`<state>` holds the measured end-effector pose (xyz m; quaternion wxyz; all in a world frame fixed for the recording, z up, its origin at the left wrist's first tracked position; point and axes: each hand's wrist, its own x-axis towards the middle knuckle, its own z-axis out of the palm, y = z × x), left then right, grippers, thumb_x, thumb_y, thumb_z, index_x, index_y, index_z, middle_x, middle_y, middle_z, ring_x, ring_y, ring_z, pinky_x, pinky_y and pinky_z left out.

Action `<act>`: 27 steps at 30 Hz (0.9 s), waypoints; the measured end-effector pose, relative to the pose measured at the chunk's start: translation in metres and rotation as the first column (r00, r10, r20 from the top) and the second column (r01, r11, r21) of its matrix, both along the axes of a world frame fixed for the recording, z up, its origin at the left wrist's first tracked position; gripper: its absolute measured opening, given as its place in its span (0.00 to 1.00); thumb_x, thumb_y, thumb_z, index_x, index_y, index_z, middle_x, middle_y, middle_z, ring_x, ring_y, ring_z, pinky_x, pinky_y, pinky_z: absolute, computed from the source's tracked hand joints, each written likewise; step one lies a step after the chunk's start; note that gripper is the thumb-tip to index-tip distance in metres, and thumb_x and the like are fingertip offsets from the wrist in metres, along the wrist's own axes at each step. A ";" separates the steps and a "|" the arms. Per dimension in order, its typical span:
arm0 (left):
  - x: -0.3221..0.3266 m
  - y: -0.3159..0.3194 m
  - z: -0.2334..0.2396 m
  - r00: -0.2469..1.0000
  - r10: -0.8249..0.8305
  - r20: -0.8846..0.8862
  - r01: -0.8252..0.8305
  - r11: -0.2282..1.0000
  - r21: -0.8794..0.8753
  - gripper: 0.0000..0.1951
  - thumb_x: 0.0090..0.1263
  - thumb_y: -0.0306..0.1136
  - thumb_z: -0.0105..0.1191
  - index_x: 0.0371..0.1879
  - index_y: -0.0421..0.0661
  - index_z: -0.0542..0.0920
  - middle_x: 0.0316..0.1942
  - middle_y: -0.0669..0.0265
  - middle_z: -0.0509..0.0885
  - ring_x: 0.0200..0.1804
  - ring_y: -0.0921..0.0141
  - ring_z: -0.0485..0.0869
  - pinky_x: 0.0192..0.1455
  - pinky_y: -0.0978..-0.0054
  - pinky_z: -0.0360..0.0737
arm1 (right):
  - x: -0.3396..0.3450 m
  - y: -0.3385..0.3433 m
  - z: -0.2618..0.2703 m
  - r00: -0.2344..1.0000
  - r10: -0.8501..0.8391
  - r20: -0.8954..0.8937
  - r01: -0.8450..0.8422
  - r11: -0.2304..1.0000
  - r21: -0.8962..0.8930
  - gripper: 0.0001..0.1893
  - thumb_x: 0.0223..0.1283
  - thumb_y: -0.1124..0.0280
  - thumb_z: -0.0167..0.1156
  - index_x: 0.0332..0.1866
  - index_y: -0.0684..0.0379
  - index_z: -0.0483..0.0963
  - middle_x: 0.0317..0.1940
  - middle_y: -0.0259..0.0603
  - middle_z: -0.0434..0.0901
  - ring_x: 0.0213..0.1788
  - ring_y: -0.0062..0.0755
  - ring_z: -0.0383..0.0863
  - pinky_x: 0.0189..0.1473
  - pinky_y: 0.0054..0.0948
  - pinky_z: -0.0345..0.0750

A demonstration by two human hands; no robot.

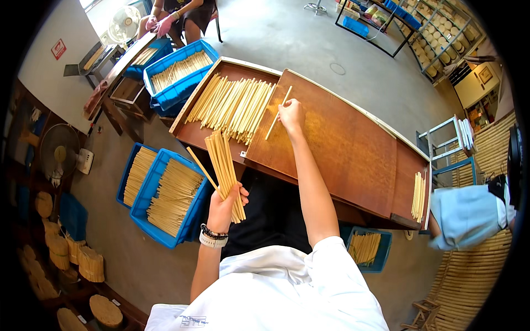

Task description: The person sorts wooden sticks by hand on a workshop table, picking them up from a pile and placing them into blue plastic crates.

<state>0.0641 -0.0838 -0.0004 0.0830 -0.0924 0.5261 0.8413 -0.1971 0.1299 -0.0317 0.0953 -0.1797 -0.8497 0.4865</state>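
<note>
A bundle of pale bamboo sticks point(222, 165) fans upward out of my left hand point(223, 205), which grips it low, in front of the table's near edge. One stick in that bunch leans off to the left. My right hand point(292, 115) pinches a single bamboo stick point(278, 113) by its middle, at the left part of a raised brown wooden board point(331, 145). Whether that stick touches the board is hard to tell. Left of the board, a broad layer of similar sticks point(232, 105) lies side by side in the table's recessed tray point(194, 134).
A few sticks point(418, 196) lie at the table's right end. Blue crates of sticks stand at front left point(169, 198), back left point(180, 68) and under the table point(368, 250). A seated person with pink gloves point(165, 25) is beyond; another person in light blue point(468, 215) is at right.
</note>
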 end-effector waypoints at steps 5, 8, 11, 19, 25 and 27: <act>0.000 -0.006 0.001 1.000 0.015 -0.010 -0.015 1.000 -0.018 0.08 0.77 0.32 0.50 0.44 0.39 0.75 0.32 0.64 0.82 0.32 0.75 0.80 0.35 0.79 0.78 | -0.008 -0.002 -0.015 0.999 -0.027 -0.035 0.030 0.995 0.100 0.13 0.53 0.66 0.68 0.39 0.63 0.78 0.36 0.53 0.85 0.43 0.52 0.85 0.47 0.44 0.80; 0.000 -0.007 0.001 1.000 0.006 -0.011 -0.006 1.000 0.013 0.07 0.77 0.30 0.50 0.44 0.40 0.76 0.32 0.65 0.83 0.31 0.76 0.81 0.36 0.80 0.78 | -0.008 0.004 -0.019 0.999 -0.034 -0.043 0.038 0.995 0.096 0.14 0.52 0.65 0.70 0.39 0.62 0.78 0.36 0.53 0.84 0.44 0.52 0.84 0.47 0.44 0.79; 0.001 -0.007 0.002 1.000 0.007 -0.004 -0.007 1.000 0.006 0.07 0.77 0.31 0.50 0.44 0.40 0.76 0.32 0.65 0.83 0.31 0.76 0.81 0.36 0.80 0.78 | -0.001 0.004 -0.012 0.999 -0.044 -0.012 0.045 0.995 0.091 0.16 0.52 0.64 0.70 0.40 0.63 0.77 0.36 0.53 0.85 0.44 0.52 0.84 0.46 0.44 0.79; 0.000 0.002 0.006 1.000 -0.011 -0.006 0.011 1.000 0.021 0.08 0.77 0.31 0.50 0.45 0.39 0.76 0.31 0.65 0.82 0.31 0.76 0.81 0.36 0.80 0.78 | 0.019 0.014 0.007 0.994 -0.004 -0.105 0.014 0.996 0.090 0.14 0.55 0.65 0.68 0.42 0.63 0.79 0.34 0.53 0.85 0.37 0.48 0.86 0.42 0.39 0.80; -0.005 0.006 0.014 0.999 -0.030 -0.040 0.030 0.999 -0.018 0.09 0.78 0.31 0.49 0.47 0.38 0.76 0.31 0.66 0.82 0.30 0.77 0.79 0.34 0.82 0.76 | 0.126 -0.030 0.070 0.865 0.500 -0.041 -0.493 0.833 -0.249 0.09 0.67 0.69 0.60 0.42 0.65 0.79 0.29 0.35 0.82 0.24 0.18 0.78 0.27 0.19 0.74; -0.010 0.012 0.014 0.996 -0.060 -0.062 0.059 0.998 -0.031 0.09 0.78 0.31 0.48 0.46 0.38 0.76 0.32 0.66 0.81 0.30 0.78 0.79 0.33 0.83 0.75 | 0.159 -0.033 0.072 0.729 0.669 -0.145 -0.618 0.552 -0.560 0.10 0.68 0.69 0.60 0.45 0.66 0.79 0.29 0.32 0.81 0.26 0.15 0.75 0.28 0.16 0.73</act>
